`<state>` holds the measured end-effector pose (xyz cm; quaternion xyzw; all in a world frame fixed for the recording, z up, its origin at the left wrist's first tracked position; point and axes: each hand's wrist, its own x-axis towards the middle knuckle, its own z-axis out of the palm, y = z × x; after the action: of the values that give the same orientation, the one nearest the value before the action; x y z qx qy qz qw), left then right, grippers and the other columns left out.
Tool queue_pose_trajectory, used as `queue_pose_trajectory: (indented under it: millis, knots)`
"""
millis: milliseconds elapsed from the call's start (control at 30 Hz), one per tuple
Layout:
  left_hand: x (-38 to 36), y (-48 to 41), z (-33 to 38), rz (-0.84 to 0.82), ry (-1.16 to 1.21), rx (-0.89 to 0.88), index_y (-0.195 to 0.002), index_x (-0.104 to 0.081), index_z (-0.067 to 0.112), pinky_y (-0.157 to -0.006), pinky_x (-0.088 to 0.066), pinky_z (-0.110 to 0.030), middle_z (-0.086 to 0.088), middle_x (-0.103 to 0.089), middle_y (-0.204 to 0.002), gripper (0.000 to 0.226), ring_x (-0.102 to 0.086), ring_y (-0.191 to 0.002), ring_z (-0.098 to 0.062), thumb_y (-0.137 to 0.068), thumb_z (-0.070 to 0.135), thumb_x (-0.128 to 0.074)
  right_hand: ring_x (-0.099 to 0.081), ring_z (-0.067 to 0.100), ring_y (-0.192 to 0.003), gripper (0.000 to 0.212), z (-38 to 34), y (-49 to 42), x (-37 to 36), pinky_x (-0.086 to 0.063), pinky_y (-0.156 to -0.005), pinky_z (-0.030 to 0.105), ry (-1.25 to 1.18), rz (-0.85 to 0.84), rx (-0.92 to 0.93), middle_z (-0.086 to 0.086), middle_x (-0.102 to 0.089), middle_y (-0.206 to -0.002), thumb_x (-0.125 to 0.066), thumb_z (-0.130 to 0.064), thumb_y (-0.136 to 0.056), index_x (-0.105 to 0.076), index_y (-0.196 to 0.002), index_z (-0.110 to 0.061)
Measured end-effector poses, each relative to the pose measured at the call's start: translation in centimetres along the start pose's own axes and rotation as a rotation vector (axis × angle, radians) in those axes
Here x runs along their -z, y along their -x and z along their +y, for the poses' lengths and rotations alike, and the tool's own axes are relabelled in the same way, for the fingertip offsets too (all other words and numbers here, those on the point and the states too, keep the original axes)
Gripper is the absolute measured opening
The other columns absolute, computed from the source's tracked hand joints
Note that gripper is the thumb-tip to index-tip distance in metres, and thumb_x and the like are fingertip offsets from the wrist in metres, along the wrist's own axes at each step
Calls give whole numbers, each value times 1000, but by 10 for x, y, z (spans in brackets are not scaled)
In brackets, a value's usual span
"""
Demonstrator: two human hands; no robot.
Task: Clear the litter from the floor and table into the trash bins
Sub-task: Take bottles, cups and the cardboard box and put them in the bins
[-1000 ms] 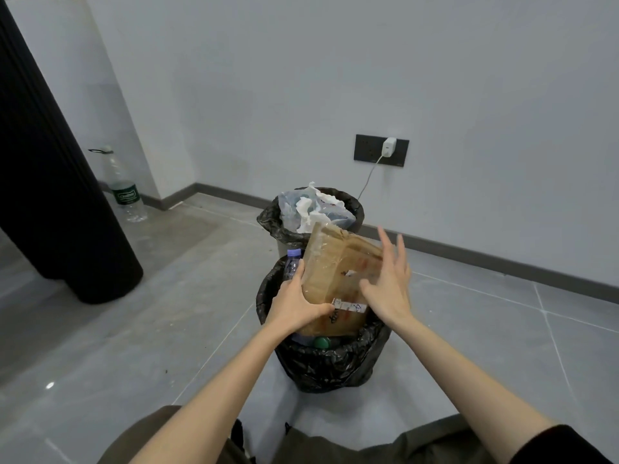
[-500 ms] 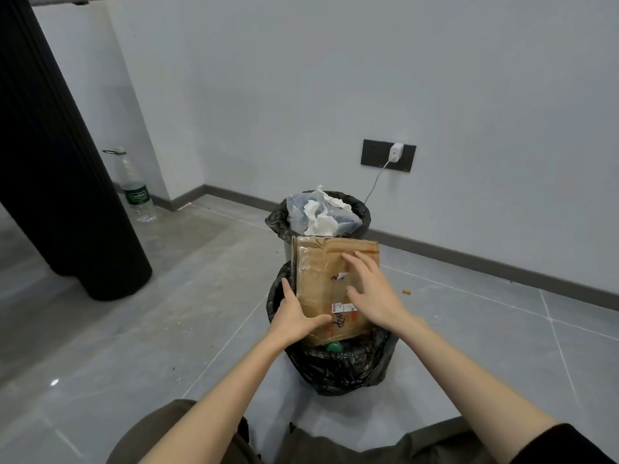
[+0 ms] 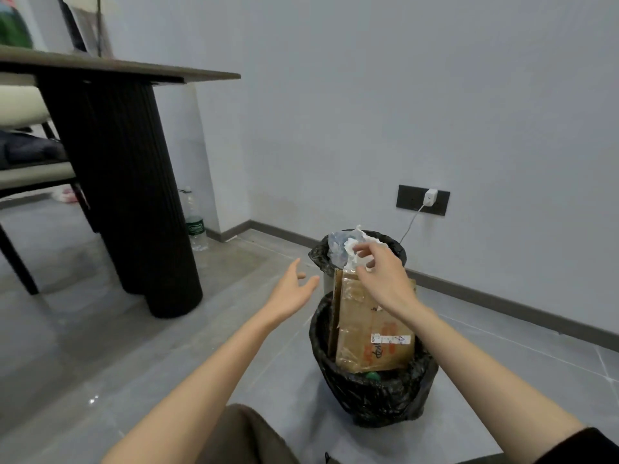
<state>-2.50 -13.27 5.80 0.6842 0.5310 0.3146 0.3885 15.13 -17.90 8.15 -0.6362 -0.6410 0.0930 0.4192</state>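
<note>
Though near the cardboard (image 3: 366,333), left hand (image 3: 290,293), right hand (image 3: 385,279): each grip loose, empty.

Dark socket plate (image 3: 410,199) on grey wall (image 3: 368,95), white charger (image 3: 430,197) plugged in, white cable (image 3: 410,226) trailing down-left. Dark baseboard (image 3: 502,301) along wall foot. Far left: chair (image 3: 33,174), pale seat, dark bundle (image 3: 30,150) on it.

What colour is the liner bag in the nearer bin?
The liner bag is glossy black, shown in the head view.
</note>
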Motion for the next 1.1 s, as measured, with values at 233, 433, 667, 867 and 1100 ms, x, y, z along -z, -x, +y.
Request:
queue_pose_trajectory:
  millis: [233, 433, 667, 867, 1100]
  knots:
    - [96, 19, 51, 221, -115, -175, -144, -33, 14, -94, -37, -22, -2, -52, -135, 51, -50, -119, -15, -97, 27, -49, -59, 7, -85, 28, -81, -36, 6, -52, -80, 32, -176, 5, 53, -9, -59, -108, -53, -14, -89, -56, -113, -28]
    - [188, 33, 99, 419, -160, -318, -141, -36, 15, -84, -40, -21, -2, -53, -132, 46, -51, -105, -9, -98, 24, -47, -58, 10, -82, 26, -160, -75, 2, -45, -74, 24, -346, -14, 89, -5, -65, -104, -55, -11, -87, -63, -109, -23]
    - [287, 38, 130, 632, -262, -389, -135, -44, 15, -82, -42, -23, 0, -60, -121, 41, -57, -98, -11, -95, 22, -50, -59, 18, -92, 23, -244, -117, -16, -52, -85, 36, -481, -76, 130, -1, -65, -102, -54, -10, -87, -63, -104, -22]
    - [368, 45, 147, 812, -350, -457, -131, -47, 13, -84, -43, -24, 1, -59, -114, 35, -55, -101, -12, -96, 18, -48, -61, 19, -96, 24, -299, -145, -33, -52, -91, 39, -538, -89, 214, -2, -66, -100, -53, -10, -86, -64, -103, -22]
    - [451, 23, 152, 917, -175, -289, -133, -41, 8, -84, -40, -27, -10, -52, -131, 45, -51, -110, -18, -93, 23, -56, -59, 17, -96, 22, -352, -173, -53, -50, -90, 34, -522, -139, 326, 1, -65, -105, -54, -8, -88, -62, -103, -21]
